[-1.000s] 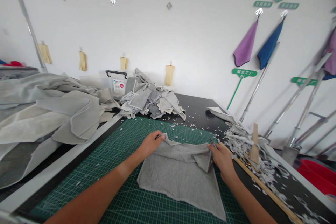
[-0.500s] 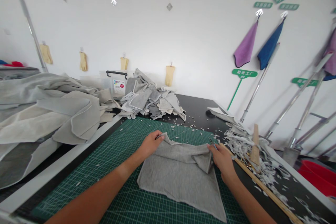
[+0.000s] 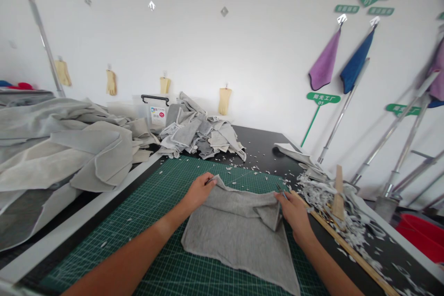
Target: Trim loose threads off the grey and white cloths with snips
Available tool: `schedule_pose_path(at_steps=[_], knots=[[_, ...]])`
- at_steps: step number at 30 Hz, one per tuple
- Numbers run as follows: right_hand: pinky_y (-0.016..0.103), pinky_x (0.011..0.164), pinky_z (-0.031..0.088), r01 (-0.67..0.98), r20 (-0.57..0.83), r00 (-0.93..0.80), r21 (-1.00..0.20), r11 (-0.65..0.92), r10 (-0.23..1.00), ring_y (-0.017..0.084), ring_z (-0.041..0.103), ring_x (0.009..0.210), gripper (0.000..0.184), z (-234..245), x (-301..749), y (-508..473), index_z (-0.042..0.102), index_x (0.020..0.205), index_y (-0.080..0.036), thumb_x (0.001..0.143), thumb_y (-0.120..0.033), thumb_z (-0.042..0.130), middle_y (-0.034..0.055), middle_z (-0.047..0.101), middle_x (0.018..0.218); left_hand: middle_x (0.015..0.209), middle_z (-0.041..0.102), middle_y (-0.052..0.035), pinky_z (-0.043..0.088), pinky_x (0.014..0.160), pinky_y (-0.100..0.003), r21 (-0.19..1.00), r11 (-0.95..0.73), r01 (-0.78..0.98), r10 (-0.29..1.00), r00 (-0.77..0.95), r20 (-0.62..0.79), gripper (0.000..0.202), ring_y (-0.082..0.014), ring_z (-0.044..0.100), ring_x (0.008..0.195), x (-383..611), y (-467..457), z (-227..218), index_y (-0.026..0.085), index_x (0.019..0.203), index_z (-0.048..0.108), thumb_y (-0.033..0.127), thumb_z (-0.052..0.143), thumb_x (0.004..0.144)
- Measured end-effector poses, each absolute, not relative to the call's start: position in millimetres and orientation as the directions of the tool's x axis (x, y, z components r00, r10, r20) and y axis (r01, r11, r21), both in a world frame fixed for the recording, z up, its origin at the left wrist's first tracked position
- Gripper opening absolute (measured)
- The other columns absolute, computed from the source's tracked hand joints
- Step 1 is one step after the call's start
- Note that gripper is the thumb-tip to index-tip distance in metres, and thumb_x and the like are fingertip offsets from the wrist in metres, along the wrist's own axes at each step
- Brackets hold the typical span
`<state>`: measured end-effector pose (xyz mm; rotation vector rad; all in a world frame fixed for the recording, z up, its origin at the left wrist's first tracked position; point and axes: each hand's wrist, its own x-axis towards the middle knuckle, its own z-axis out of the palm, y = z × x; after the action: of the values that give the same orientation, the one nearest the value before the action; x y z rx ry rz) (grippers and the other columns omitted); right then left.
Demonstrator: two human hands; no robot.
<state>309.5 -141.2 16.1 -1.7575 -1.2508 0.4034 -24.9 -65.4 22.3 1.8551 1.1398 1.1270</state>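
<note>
A grey piece of cloth (image 3: pixel 236 240) lies over the green cutting mat (image 3: pixel 149 236), its far edge raised and folded back toward me. My left hand (image 3: pixel 201 189) is closed, pinching the cloth's far left corner between thumb and fingers. At the far right corner my right hand (image 3: pixel 294 210) is closed on the cloth too. A small pointed metal tool (image 3: pixel 280 189) sticks out from the right fingers; its exact kind is hard to make out. The cloth's near edge rests on the mat, and a folded flap hangs beside my right hand.
Grey cloth pieces (image 3: pixel 194 129) are heaped behind the mat, with larger sheets (image 3: pixel 62 152) at left. A clear plastic box (image 3: pixel 144 108) stands behind. Wooden strips (image 3: pixel 338 199) and white scraps (image 3: pixel 354 222) lie at right. A red bucket (image 3: pixel 421 236) and poles (image 3: pixel 347 101) stand beyond the table.
The view has tilted up very slightly. Both hands keep their hold, and the cloth lies almost unchanged.
</note>
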Motion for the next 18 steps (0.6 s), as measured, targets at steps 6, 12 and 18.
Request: schedule_pose_path(at_steps=[6, 12, 18], knots=[[0.027, 0.061, 0.034, 0.586, 0.227, 0.432, -0.806, -0.08, 0.873, 0.019, 0.051, 0.066, 0.043, 13.7, 311.2, -139.5, 0.062, 0.068, -0.019, 0.083, -0.058, 0.052, 0.0, 0.06, 0.065, 0.085, 0.068, -0.0034, 0.043, 0.072, -0.027, 0.888, -0.377, 0.263, 0.917, 0.239, 0.319, 0.028, -0.0183, 0.061, 0.081, -23.6, -67.1, 24.3, 0.016, 0.088, 0.064, 0.041, 0.053, 0.089], [0.027, 0.059, 0.034, 0.563, 0.211, 0.443, -0.822, -0.087, 0.871, 0.021, 0.053, 0.066, 0.044, 13.6, 312.3, -137.9, 0.063, 0.069, -0.019, 0.079, -0.06, 0.054, 0.0007, 0.058, 0.06, 0.081, 0.068, -0.0024, 0.043, 0.069, -0.026, 0.904, -0.346, 0.251, 0.929, 0.225, 0.293, 0.028, -0.0175, 0.061, 0.076, -22.7, -65.5, 19.8, 0.016, 0.089, 0.064, 0.042, 0.053, 0.088], [0.028, 0.062, 0.036, 0.565, 0.205, 0.434, -0.82, -0.087, 0.877, 0.02, 0.054, 0.067, 0.043, 10.0, 316.8, -134.0, 0.061, 0.068, -0.019, 0.078, -0.06, 0.055, 0.0012, 0.063, 0.066, 0.084, 0.07, -0.0035, 0.044, 0.07, -0.027, 0.891, -0.357, 0.28, 0.924, 0.243, 0.294, 0.03, -0.0188, 0.061, 0.078, -23.0, -67.2, 21.8, 0.017, 0.089, 0.067, 0.043, 0.052, 0.089]])
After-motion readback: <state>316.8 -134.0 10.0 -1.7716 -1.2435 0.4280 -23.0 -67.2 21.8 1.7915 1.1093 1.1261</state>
